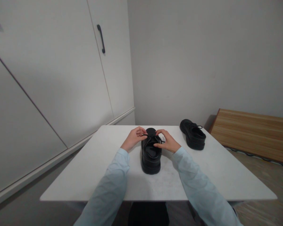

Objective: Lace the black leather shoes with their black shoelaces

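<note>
A black lace-up shoe [151,161] stands on the white table, its heel toward me and its toe pointing away. My left hand [135,138] is at the shoe's left side, thumb and fingers pinched on a black shoelace [151,135]. That lace runs across the top of the shoe toward my right fingertips. My right hand [167,140] is at the right side, with thumb and forefinger spread apart. Its forefinger is at the lacing and its thumb by the shoe's opening. A loose bit of lace shows between them. Fingers partly cover the knot area.
A second black shoe [195,138] rests at the table's back right, its laces on top. The white table [96,169] ends at a grey wall [202,62]. White cabinet doors [49,62] stand on the left, a wood-grain panel [252,135] on the right.
</note>
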The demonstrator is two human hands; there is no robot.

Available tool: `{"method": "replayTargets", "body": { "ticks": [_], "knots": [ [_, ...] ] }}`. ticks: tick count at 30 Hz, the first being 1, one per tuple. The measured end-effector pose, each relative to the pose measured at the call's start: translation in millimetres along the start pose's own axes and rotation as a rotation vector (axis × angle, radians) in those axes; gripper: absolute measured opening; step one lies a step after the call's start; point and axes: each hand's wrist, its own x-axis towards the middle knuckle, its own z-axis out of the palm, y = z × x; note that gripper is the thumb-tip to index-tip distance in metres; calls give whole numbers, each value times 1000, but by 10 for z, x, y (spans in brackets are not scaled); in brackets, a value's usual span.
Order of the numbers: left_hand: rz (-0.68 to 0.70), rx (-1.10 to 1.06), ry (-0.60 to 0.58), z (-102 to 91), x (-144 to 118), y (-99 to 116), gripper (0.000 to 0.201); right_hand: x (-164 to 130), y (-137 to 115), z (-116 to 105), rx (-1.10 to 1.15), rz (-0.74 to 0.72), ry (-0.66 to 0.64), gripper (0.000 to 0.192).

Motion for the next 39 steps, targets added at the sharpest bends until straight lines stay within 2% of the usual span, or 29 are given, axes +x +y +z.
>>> {"method": "replayTargets", "body": {
  "ticks": [7,11,16,21,28,39],
  "knots": [
    [-89,67,-112,-117,2,-51,33,-3,2,9,51,-1,15,40],
    [-52,149,-151,-171,17,-71,29,-4,-2,1,40,20,4,42],
    [15,141,-38,-180,30,-51,25,-6,-1,-5,18,57,-16,50],
    [-48,-40,39,-153,17,-41,29,-9,-6,-7,3,60,-31,52],
    [-73,-254,77,-67,0,-29,33,-8,3,-2,3,54,-30,54],
    [-127,-362,83,-46,-32,62,30,-6,33,19,19,52,-19,54]
  ]
}}
